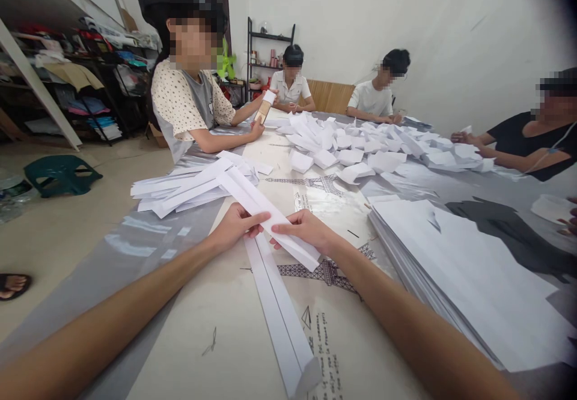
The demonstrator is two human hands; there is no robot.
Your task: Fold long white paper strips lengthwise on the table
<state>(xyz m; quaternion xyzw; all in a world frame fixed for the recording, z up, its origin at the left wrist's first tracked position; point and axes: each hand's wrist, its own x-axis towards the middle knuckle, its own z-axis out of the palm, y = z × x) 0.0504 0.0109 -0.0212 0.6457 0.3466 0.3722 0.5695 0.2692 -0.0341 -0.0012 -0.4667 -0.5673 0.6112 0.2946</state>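
Observation:
A long folded strip of white paper is held slantwise above the table, pinched near its middle. My left hand grips its left edge with the thumb on top and fingers beneath. From the other side my right hand pinches the same strip, thumb lying flat on it. Below them another white paper strip with a lengthwise crease lies on the table, its near end curling up. A pile of folded paper strips rests just beyond my left hand.
A thick stack of white paper sheets lies at right. Many folded paper pieces heap across the far table. Several people sit around it; one at left holds a phone. A green stool stands on the floor.

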